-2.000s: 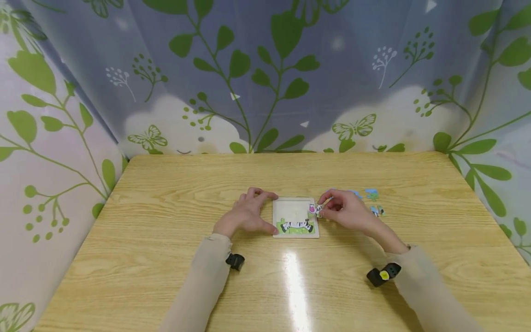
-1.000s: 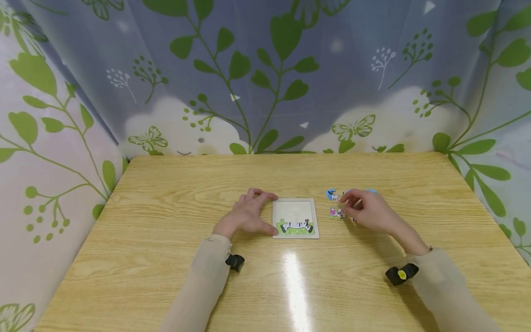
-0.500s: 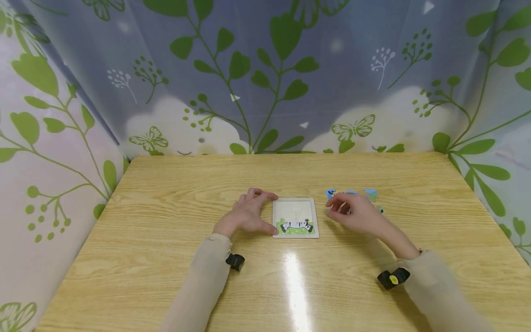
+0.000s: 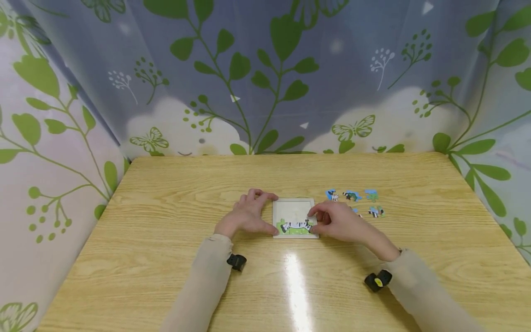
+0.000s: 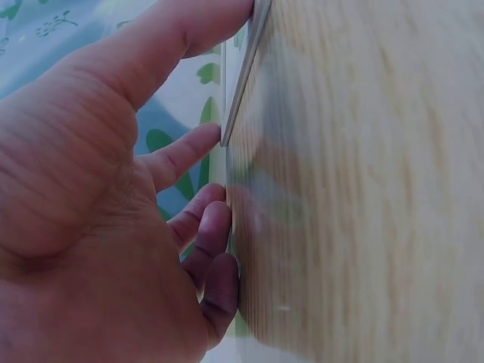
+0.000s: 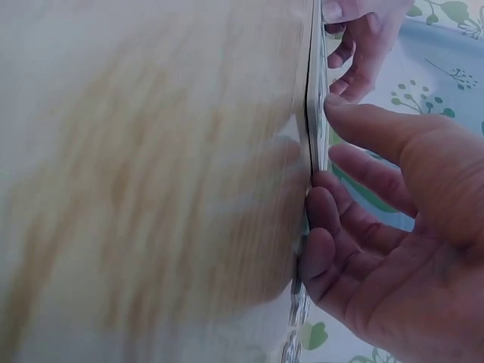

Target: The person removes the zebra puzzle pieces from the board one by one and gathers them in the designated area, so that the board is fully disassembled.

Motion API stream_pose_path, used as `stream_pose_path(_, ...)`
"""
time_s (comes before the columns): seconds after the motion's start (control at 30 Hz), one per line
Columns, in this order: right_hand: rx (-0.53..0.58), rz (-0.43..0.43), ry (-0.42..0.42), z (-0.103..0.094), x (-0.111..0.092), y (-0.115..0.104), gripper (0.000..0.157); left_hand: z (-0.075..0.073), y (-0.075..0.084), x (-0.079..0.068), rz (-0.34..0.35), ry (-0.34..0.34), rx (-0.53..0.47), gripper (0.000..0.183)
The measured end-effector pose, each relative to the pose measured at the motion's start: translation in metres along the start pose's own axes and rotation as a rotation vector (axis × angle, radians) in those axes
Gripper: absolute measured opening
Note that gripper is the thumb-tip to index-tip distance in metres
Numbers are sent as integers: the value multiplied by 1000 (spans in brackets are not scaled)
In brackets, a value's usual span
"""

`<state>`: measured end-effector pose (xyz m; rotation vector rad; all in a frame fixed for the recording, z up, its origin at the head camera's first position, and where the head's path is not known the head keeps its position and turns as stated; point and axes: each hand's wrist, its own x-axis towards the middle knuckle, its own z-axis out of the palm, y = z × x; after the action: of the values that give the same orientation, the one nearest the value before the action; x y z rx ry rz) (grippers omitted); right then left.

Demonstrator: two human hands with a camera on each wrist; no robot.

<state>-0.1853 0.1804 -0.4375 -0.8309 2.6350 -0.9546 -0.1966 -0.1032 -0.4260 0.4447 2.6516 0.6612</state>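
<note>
A square, pale-framed puzzle tray (image 4: 290, 199) lies mid-table. A strip of zebra body and green grass fills its lower part; the upper part shows bare backing. My left hand (image 4: 247, 215) holds the tray's left side, forefinger at the far corner and thumb at the near one. In the left wrist view, that thumb (image 5: 204, 23) lies at the tray's edge. My right hand (image 4: 342, 221) reaches over the tray's right side, fingertips by the zebra's hind leg. In the right wrist view its thumb (image 6: 363, 125) is at the tray's rim; I cannot tell whether it pinches a piece.
Several loose puzzle pieces lie right of the tray, including a zebra-printed piece (image 4: 332, 194), a blue-and-green piece (image 4: 371, 195) and another piece (image 4: 376, 211). My right hand partly covers this group. Behind the wooden table (image 4: 186, 180) hangs a leaf-patterned curtain (image 4: 265, 92).
My right hand, at the tray with a pink-marked piece two seconds ago, went right to the loose pieces, where that piece lay, then came back left over the tray. The left hand stayed put.
</note>
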Motion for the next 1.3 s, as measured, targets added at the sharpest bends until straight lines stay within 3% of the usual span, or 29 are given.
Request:
stream_pose_path(0.3,-50,7,0,3,3,-5,22,8,12,3,-60,58,65,88)
stream_pose_path(0.53,-27,35,8,6,3,-6,22,8,23,1,-112,64,69,90)
stream_pose_path(1.03,44,168,43,13,2,-12,22,11,23,4,-139,64,79,90)
stream_pose_path(1.3,80,188,21,14,4,-13,22,11,24,5,-146,58,75,90)
